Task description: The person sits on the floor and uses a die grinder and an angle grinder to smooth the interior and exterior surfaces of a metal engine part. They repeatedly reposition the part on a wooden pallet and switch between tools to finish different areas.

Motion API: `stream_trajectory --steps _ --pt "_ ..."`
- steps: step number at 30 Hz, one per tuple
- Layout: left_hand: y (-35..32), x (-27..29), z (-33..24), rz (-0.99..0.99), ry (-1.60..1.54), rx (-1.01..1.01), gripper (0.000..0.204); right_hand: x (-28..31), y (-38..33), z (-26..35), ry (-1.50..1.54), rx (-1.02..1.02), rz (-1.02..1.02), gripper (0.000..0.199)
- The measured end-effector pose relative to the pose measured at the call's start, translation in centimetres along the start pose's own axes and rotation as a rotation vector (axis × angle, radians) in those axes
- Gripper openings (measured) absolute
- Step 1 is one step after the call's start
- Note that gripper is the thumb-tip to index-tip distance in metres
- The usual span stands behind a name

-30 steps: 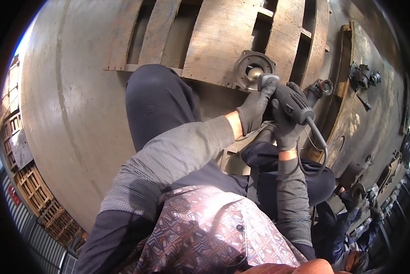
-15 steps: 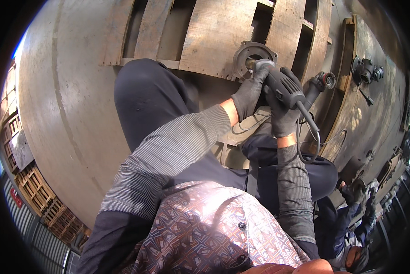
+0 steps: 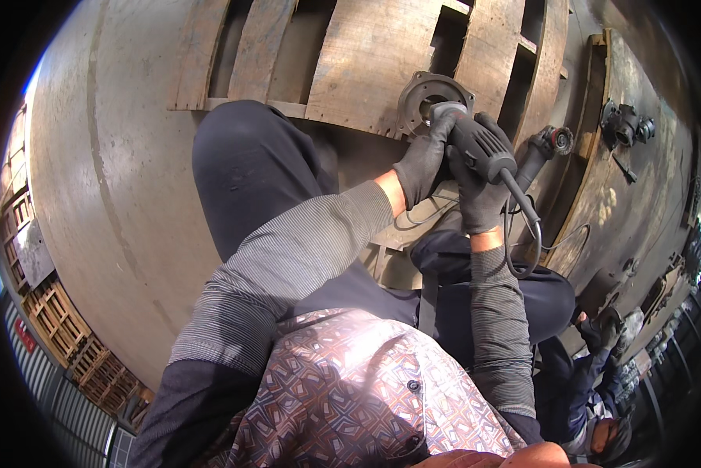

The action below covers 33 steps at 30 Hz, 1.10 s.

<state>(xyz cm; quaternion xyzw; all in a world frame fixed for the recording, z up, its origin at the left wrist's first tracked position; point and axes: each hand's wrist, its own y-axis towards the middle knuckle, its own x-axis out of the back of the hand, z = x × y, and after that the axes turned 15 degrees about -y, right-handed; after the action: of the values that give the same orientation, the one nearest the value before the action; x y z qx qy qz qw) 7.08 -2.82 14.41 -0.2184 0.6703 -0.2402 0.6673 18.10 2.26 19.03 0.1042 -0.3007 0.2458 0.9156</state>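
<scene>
While both gloved hands clamp the grinder (image 3: 475,144), its head presses against a round metal flange (image 3: 424,97) that lies on the pallet (image 3: 366,62), probably so the tool stays steady on the work. The left hand (image 3: 422,164) wraps the front of the body near the flange; the right hand (image 3: 483,183) grips the rear, where a black cord (image 3: 526,226) loops down. The flange is dull grey, ring-shaped with bolt ears. The pallet's planks are rough, weathered wood. Right of the flange lies a second grinder (image 3: 545,148); beyond it, concrete floor (image 3: 116,195).
</scene>
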Motion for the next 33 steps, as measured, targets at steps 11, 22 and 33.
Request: stream_trajectory --steps 11,22,33 --pt "-0.9 -1.1 -0.2 0.028 0.078 -0.052 0.06 0.2 0.7 0.6 -0.083 0.034 -0.059 0.07" --pt "0.4 -0.1 0.4 0.022 0.121 -0.054 0.063 0.2 0.9 0.1 -0.018 0.002 -0.036 0.065" --pt "0.6 -0.1 0.7 -0.036 0.155 -0.04 0.068 0.4 0.9 0.1 0.004 0.021 -0.084 0.068"
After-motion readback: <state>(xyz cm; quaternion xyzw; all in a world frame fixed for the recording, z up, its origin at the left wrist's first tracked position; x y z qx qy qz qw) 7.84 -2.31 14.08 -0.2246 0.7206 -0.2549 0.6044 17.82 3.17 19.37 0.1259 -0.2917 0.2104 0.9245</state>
